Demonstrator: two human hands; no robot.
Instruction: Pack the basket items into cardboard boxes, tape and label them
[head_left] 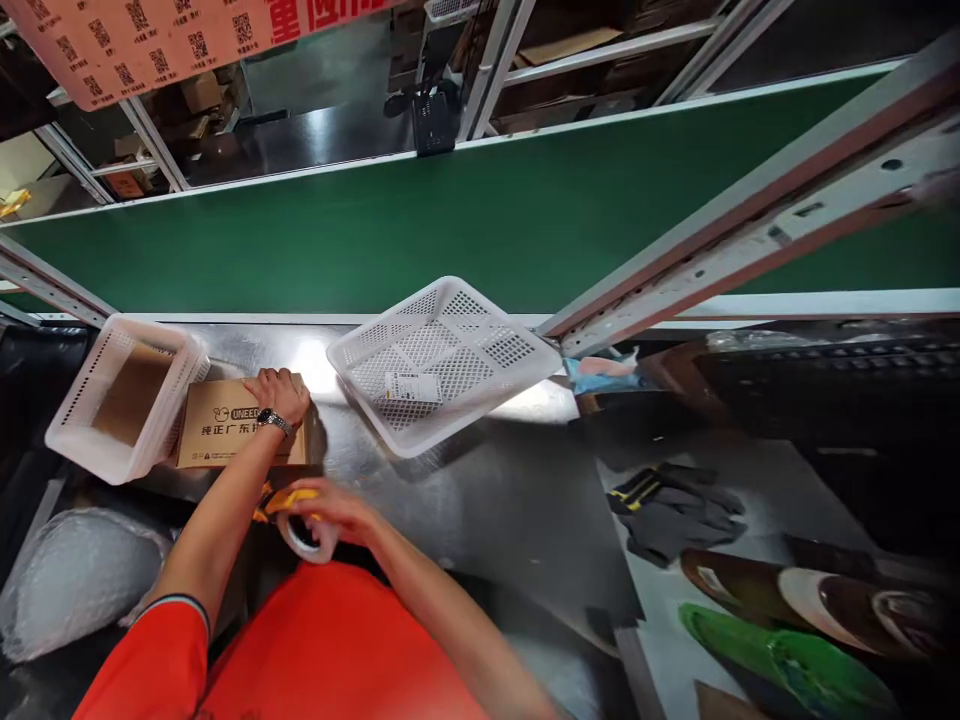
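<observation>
A brown cardboard box (244, 432) with printed lettering and a small drawing lies on the metal worktop. My left hand (279, 393), with a watch on its wrist, grips the top right part of this box, the fingers curled over its far edge. Close to my body, just below the box, my right hand (339, 508) is closed around a yellow-orange tape dispenser (289, 500). A wide tape roll (306, 545) hangs in the dispenser. Part of its front end is hidden behind my left forearm.
White stacked baskets (124, 400) stand left of the box. A shallow white perforated basket (457, 400) holding a label (414, 388) sits at centre. Behind runs a green conveyor belt (360, 235). Bubble wrap (82, 580) lies lower left; dark gloves (675, 510) lie right. A slanted metal post (735, 240) crosses the right.
</observation>
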